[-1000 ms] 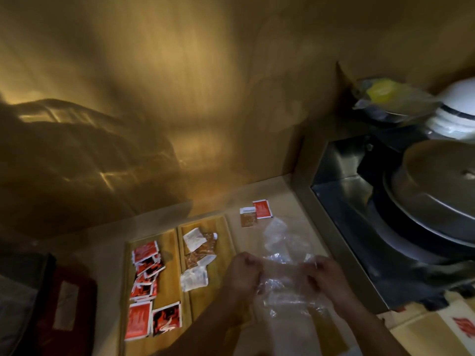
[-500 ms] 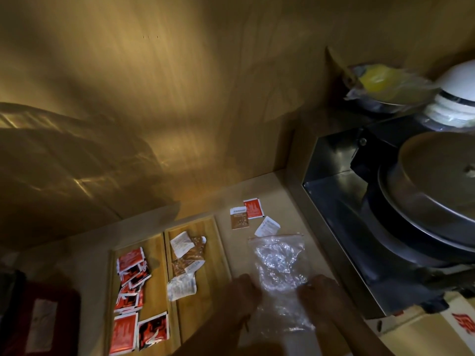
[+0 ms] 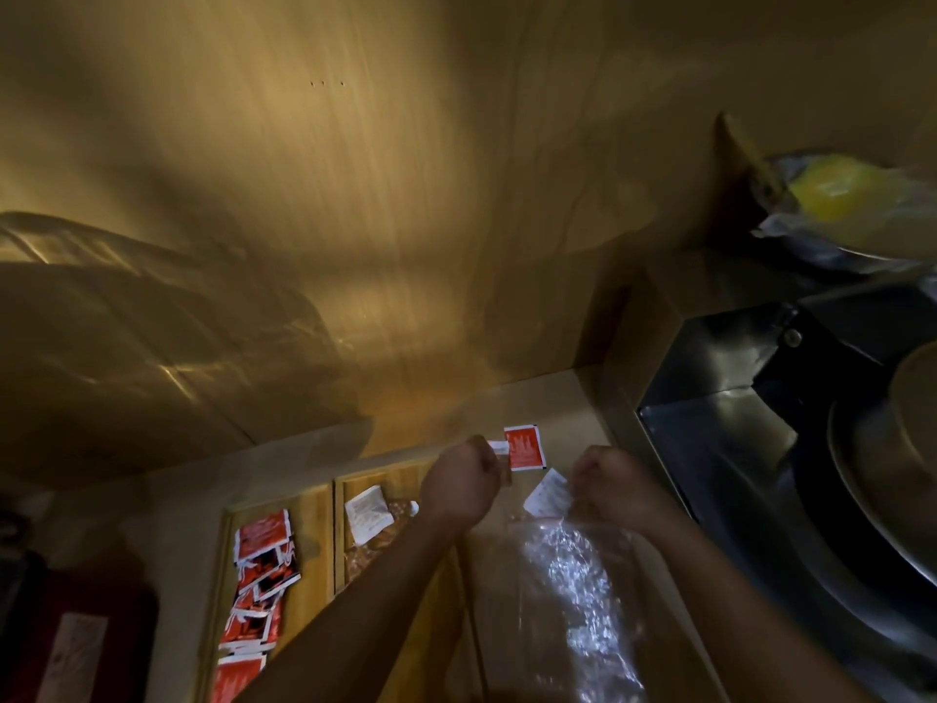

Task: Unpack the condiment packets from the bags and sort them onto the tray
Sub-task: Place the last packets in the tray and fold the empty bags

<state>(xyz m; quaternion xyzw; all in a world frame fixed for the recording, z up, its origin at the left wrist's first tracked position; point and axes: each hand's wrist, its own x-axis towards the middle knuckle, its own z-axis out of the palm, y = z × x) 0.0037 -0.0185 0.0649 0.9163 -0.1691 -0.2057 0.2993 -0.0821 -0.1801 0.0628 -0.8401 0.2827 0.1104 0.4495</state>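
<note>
A wooden tray [image 3: 327, 545] lies on the counter. Its left compartment holds several red packets [image 3: 261, 565]; the middle one holds white and brown packets [image 3: 367, 515]. A clear plastic bag [image 3: 573, 575] lies flat to the tray's right. My left hand [image 3: 459, 482] is closed at the counter's back, fingers pinched on a brown packet with a white top [image 3: 499, 447], right beside a red packet [image 3: 525, 447]. My right hand [image 3: 616, 487] is closed above the bag's mouth, fingertips on the edge of a white packet [image 3: 547, 494].
A steel stove housing [image 3: 710, 433] with a large lidded pan [image 3: 907, 449] borders the counter on the right. A yellow item in plastic [image 3: 836, 195] sits on the shelf above. A dark red box [image 3: 76, 641] stands at lower left. A wooden wall rises behind.
Both hands let go of the plastic bag, which now lies flat, and moved away from me to the loose packets at the back of the counter, closing on them.
</note>
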